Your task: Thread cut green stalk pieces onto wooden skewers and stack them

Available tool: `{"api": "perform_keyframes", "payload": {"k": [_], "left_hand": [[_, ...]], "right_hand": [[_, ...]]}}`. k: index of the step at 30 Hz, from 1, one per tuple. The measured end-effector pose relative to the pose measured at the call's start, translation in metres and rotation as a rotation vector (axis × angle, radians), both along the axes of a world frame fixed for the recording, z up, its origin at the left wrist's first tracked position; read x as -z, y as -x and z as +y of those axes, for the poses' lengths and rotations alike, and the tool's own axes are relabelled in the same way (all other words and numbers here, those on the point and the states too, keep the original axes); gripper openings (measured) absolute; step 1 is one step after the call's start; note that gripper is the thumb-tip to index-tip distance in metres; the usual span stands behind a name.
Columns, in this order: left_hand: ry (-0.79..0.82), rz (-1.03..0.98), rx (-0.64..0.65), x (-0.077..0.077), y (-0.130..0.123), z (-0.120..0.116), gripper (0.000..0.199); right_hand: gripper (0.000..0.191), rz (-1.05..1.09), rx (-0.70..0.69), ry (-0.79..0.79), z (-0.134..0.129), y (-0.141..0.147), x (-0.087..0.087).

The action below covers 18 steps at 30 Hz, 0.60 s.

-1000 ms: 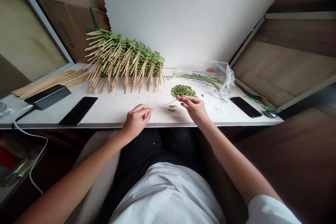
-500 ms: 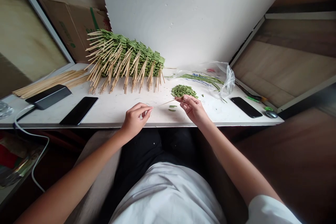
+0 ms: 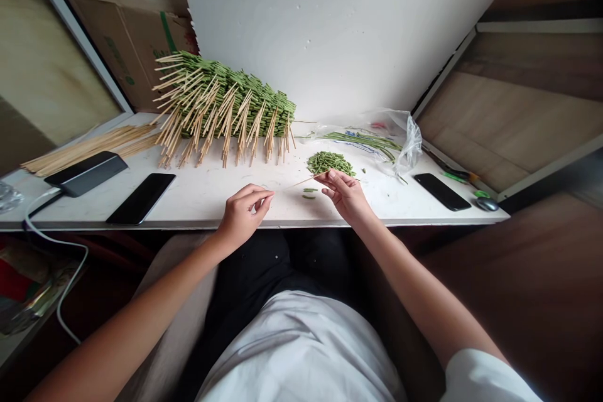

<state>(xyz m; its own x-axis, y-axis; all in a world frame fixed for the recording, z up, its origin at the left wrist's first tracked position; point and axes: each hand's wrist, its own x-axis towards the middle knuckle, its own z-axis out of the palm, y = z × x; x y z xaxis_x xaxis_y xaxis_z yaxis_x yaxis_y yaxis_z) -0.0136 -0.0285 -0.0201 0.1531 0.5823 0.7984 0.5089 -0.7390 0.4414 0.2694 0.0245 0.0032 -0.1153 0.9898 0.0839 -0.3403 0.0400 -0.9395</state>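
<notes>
A thin bamboo skewer [image 3: 304,181] runs slantwise between my two hands above the desk. My left hand [image 3: 245,210] is closed in a pinch in line with its lower left end, where the stick fades against the white surface. At the upper right end, the thumb and fingers of my right hand [image 3: 346,191] are shut on the skewer; whether a bean piece is also between them is hidden. Just behind that hand lies a heap of cut green bean pieces [image 3: 330,162]. A couple of loose bean pieces [image 3: 309,196] rest on the desk below the skewer.
A large stack of skewered green beans [image 3: 235,91] stands back left, sticks pointing forward. Bare skewers [image 3: 94,146], a black box with a cable [image 3: 89,173] and a phone [image 3: 141,199] lie left. Rightward are long beans in a plastic bag [image 3: 362,138], another phone [image 3: 443,192] and a mouse [image 3: 487,203].
My right hand has shifted very slightly, with its lower fingers a little more apart from the skewer. My left hand stays in its pinch at the same place.
</notes>
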Motion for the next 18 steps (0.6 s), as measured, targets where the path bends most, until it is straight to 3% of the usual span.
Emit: {"api": "perform_keyframes", "payload": {"k": [18], "left_hand": [[-0.003,0.005,-0.003,-0.0014,-0.001,-0.0016,0.018]], "right_hand": [[0.037,0.001,0.016,0.03,-0.0028,0.0004,-0.0001]]}}
